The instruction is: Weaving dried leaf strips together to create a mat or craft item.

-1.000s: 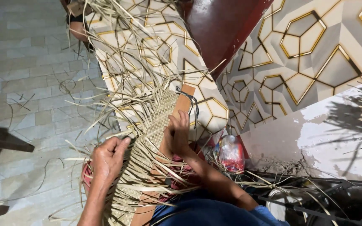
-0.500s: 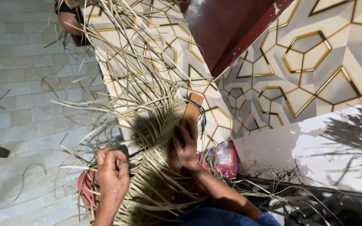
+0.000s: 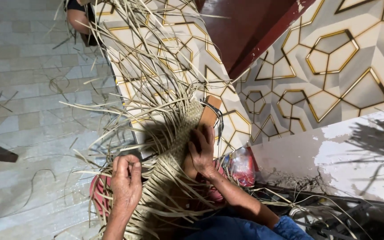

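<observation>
The long pale woven strip of flat straw-coloured fibres [image 3: 174, 146] lies lengthwise over a narrow brown wooden board [image 3: 210, 116], running from the person's lap up toward the patterned wall. Its left edge bristles with loose unwoven strands [image 3: 125, 80] that fan out over the floor, crowding that side; its right edge is held tight to the board. The left hand [image 3: 126, 186] is clenched, its grip pinching a few loose strands at the strip's left edge. The right hand [image 3: 202, 151] lies flat with fingers spread, pressing on the weave and board, grasping nothing that I can make out. Open grey tiled floor [image 3: 27, 102] lies to the left, scattered with stray fibres. To the right stand the hexagon-patterned wall tiles [image 3: 330, 58] and a red-and-clear plastic bag [image 3: 242, 166] just beside the right wrist.
</observation>
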